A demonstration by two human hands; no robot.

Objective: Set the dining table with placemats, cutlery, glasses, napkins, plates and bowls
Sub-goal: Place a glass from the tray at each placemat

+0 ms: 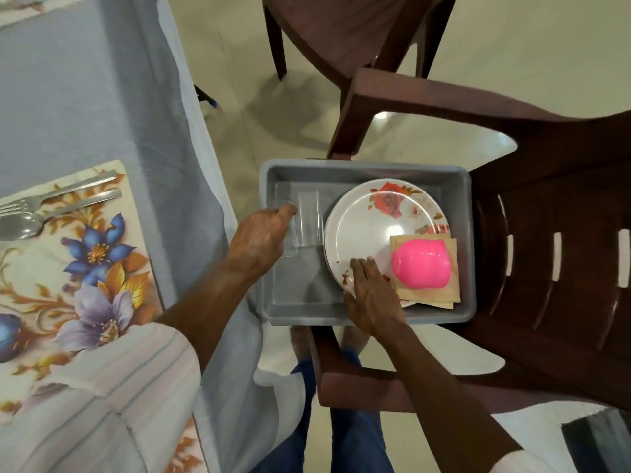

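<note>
Both arms extend into a grey tub (pixel 341 170).
Left hand (pixel 261 235) grasps a glass (pixel 309 218); right hand (pixel 372 293) rests flat, released, on a plate (pixel 365 223).

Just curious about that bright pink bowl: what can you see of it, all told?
The pink bowl looks like glossy plastic, rounded and smooth. Its opening does not show, so it seems turned over. It rests on folded brown napkins atop a floral plate inside the grey tub. The right hand lies on the plate beside it, not touching.
</note>
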